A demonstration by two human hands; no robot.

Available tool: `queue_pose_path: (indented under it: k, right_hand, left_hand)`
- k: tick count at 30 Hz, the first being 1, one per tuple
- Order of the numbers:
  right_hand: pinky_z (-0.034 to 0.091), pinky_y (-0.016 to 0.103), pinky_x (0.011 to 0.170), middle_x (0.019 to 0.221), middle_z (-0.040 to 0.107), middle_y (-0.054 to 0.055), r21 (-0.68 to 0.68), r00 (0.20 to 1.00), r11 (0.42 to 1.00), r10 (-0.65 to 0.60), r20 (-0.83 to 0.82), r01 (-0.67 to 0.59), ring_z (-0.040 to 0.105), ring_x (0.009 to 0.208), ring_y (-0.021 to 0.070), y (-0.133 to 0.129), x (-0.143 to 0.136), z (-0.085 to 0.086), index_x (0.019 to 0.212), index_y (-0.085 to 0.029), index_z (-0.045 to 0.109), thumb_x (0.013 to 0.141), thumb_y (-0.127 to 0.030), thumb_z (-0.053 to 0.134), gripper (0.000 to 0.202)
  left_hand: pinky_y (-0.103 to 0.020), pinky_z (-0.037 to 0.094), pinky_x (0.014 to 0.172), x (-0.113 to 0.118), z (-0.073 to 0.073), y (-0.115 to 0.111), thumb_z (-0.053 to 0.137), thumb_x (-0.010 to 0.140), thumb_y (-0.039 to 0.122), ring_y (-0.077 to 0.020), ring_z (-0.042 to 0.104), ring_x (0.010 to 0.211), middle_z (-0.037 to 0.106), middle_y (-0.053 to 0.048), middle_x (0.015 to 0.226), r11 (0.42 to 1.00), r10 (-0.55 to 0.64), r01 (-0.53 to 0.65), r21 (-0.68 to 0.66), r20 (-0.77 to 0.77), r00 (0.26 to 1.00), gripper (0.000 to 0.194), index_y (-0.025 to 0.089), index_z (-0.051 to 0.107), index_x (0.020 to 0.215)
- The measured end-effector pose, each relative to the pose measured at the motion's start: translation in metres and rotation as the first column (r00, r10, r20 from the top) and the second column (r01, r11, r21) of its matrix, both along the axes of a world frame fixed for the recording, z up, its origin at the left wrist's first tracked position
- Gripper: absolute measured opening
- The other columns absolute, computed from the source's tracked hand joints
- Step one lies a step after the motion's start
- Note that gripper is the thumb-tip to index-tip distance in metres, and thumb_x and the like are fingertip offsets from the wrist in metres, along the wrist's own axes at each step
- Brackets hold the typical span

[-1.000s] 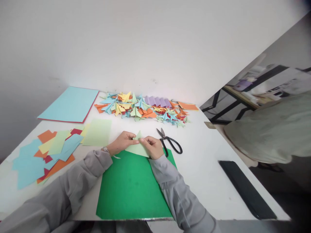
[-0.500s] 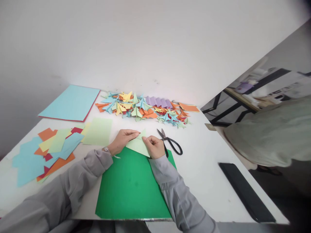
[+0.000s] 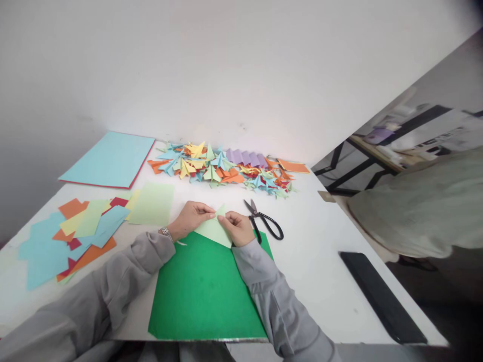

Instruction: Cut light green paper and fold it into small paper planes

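Both hands pinch one light green sheet of paper (image 3: 213,230), folded to a point at its far end. My left hand (image 3: 192,217) grips its left edge, thumb and fingers closed near the folded tip. On the right side, my right hand (image 3: 238,227) holds it between thumb and fingers. Beneath lies a green board (image 3: 206,286), its far part covered by the paper and my hands. Just right of my right hand rest black-handled scissors (image 3: 264,218), blades slightly apart and pointing away from me.
Many folded paper planes (image 3: 211,168) lie along the wall beside a pleated purple paper (image 3: 247,158). Loose coloured sheets (image 3: 45,251) spread at left, with a light green stack (image 3: 151,205) and a large blue sheet (image 3: 109,158). A black bar (image 3: 381,296) and a person (image 3: 407,211) are right.
My fingertips have drawn closer together at the folded tip, the right thumb shifting slightly left. The paper stays between both hands over the green board.
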State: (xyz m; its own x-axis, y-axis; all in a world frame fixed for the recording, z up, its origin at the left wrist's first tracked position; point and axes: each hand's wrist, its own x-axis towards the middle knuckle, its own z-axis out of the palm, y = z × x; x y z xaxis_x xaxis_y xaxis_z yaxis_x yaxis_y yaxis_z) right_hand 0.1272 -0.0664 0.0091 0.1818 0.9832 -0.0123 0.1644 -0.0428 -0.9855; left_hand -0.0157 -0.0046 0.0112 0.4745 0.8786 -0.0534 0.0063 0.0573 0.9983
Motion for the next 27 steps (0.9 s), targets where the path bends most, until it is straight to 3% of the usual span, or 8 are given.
queue_pose_path:
  k: [7, 12, 20, 24, 27]
  right_hand:
    - [0.017, 0.022, 0.039, 0.040, 0.031, -0.008, 0.058, 1.000, 0.998, -0.005, 0.021, 0.004, 0.024, 0.040, 0.0061, -0.0018, 0.0011, 0.0012, 0.049, -0.020, 0.042, 0.062, -0.050, 0.060, 0.037]
    - [0.017, 0.022, 0.040, 0.040, 0.028, -0.008, 0.062, 0.998, 0.998, -0.017, 0.054, 0.013, 0.022, 0.041, 0.0060, -0.0010, 0.0001, 0.0012, 0.047, -0.019, 0.042, 0.061, -0.053, 0.061, 0.041]
    - [0.018, 0.023, 0.039, 0.041, 0.031, -0.007, -0.045, 0.985, 0.997, -0.069, -0.159, 0.063, 0.025, 0.039, 0.0064, 0.0028, 0.0020, -0.0066, 0.050, -0.018, 0.044, 0.065, -0.067, 0.047, 0.051]
    - [0.016, 0.022, 0.039, 0.041, 0.028, -0.009, 0.031, 1.000, 0.999, 0.020, -0.010, -0.019, 0.022, 0.039, 0.0051, 0.0008, 0.0021, -0.0071, 0.049, -0.018, 0.045, 0.060, -0.054, 0.062, 0.042]
    - [0.014, 0.022, 0.039, 0.040, 0.026, -0.009, 0.065, 0.999, 0.997, 0.033, 0.038, -0.035, 0.020, 0.039, 0.0047, -0.0007, 0.0024, -0.0049, 0.046, -0.018, 0.041, 0.060, -0.050, 0.063, 0.042]
  left_hand:
    - [-0.028, 0.047, 0.064, -0.0017, 0.0032, -0.0018, 0.073, 0.053, 0.027, -0.0141, 0.059, 0.064, 0.067, -0.005, 0.069, 0.998, -0.062, 0.062, -0.008, 0.009, 0.998, 0.025, 0.012, 0.069, 0.074]
    - [-0.024, 0.042, 0.055, -0.0018, 0.0009, -0.0008, 0.076, 0.049, 0.026, -0.0093, 0.051, 0.054, 0.059, 0.000, 0.056, 0.999, -0.054, 0.054, -0.001, -0.007, 0.999, 0.030, 0.010, 0.066, 0.073]
    - [-0.021, 0.036, 0.049, -0.0018, 0.0012, 0.0007, 0.076, 0.048, 0.028, -0.0068, 0.045, 0.049, 0.055, 0.002, 0.053, 0.998, -0.006, 0.007, -0.058, 0.025, 1.000, 0.029, 0.011, 0.065, 0.068]
    - [-0.020, 0.035, 0.049, -0.0028, 0.0025, 0.0006, 0.076, 0.048, 0.028, -0.0063, 0.044, 0.049, 0.053, 0.003, 0.052, 0.998, -0.008, 0.010, -0.057, 0.037, 0.999, 0.030, 0.010, 0.064, 0.068]
    - [-0.020, 0.032, 0.047, -0.0023, 0.0033, 0.0003, 0.076, 0.048, 0.027, -0.0053, 0.042, 0.048, 0.050, 0.005, 0.050, 0.998, -0.035, 0.036, -0.048, 0.024, 0.999, 0.030, 0.010, 0.063, 0.069]
